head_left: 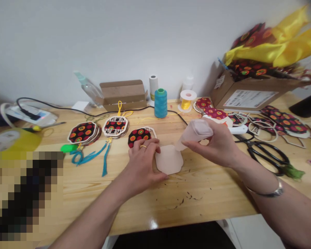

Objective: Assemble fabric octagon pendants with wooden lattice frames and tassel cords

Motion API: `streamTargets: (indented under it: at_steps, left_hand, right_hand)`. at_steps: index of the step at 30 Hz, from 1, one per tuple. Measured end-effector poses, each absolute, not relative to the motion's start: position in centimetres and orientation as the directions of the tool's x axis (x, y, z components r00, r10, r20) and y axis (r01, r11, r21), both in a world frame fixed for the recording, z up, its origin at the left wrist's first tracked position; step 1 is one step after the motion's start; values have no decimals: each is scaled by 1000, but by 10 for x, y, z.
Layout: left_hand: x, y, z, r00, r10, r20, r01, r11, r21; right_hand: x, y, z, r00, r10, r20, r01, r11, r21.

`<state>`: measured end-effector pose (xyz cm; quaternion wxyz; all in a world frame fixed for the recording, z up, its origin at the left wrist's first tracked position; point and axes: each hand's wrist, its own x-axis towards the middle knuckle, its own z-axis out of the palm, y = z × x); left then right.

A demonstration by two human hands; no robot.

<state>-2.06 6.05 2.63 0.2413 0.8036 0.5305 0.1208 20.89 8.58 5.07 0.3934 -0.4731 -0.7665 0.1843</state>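
A blank pale card (pixel 169 160) with scalloped corners lies flat on the wooden table. My left hand (pixel 143 163), a ring on one finger, steadies it, with the thumb at its near edge and the fingertips at its left side. Tilted nozzle-down in my right hand (pixel 216 147) is a translucent white squeeze bottle (pixel 194 133), its tip at the card's upper right edge. Just behind my left fingers lies a dark floral fabric piece (pixel 137 136) with a pale cut-out frame (pixel 151 130) partly under it.
Stacked floral ornaments (pixel 84 133) and a tasselled ornament (pixel 115 126) lie left. Behind stand a blue thread cone (pixel 161 103), a yellow cord spool (pixel 186 104) and an open box (pixel 124 100). Black-handled scissors (pixel 269 155), loose frames (pixel 264 128) and a fabric-filled carton (pixel 230 91) are right.
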Motion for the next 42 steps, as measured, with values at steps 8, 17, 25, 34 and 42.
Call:
streamTargets:
  at_steps: [8, 17, 25, 34, 42]
  left_hand:
    - [-18, 59, 26, 413, 908, -69, 793, -321, 517]
    - [-16, 60, 26, 396, 916, -66, 792, -304, 529]
    - [-18, 60, 25, 401, 913, -71, 789, -304, 534]
    - [-16, 59, 25, 395, 915, -82, 791, -294, 536]
    - [-17, 60, 25, 398, 915, -73, 792, -302, 531]
  right_hand:
    - [213, 85, 53, -318, 840, 439, 591, 538, -601]
    - [215, 82, 54, -375, 834, 406, 565, 552, -613]
    - [214, 79, 62, -443, 829, 340, 531, 549, -646]
    - [211, 76, 66, -490, 812, 319, 481, 556, -678]
    - [211, 78, 58, -235, 879, 414, 360, 474, -803]
